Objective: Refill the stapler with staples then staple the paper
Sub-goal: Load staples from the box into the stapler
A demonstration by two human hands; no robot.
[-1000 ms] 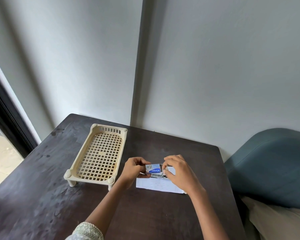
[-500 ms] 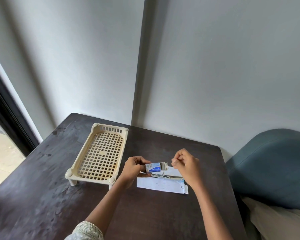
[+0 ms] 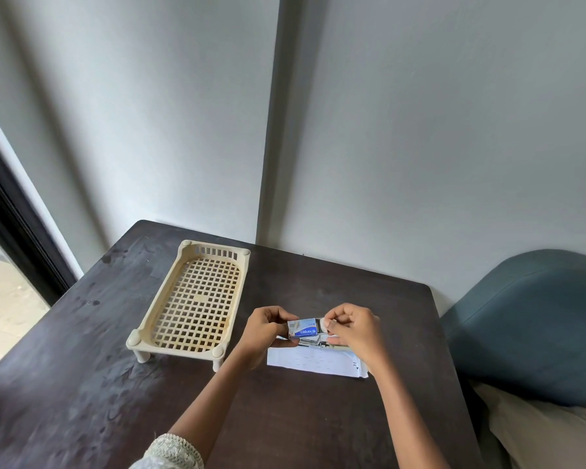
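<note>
A small blue and white staple box (image 3: 303, 328) is held above the table by my left hand (image 3: 266, 328), which grips its left end. My right hand (image 3: 354, 328) pinches the box's pale inner tray at its right end with thumb and fingertips. Beneath the box a metal stapler (image 3: 313, 341) lies on a white paper (image 3: 313, 362), mostly hidden by my hands. The paper rests flat on the dark wooden table (image 3: 115, 384).
A cream plastic lattice tray on short legs (image 3: 195, 301) stands left of my hands. A blue-grey cushioned seat (image 3: 535, 326) sits past the table's right edge. The wall rises right behind the table.
My right hand was lifted off to the right half a second ago; it has come back to the box's right end and pinches the tray. The left hand kept hold of the box.
</note>
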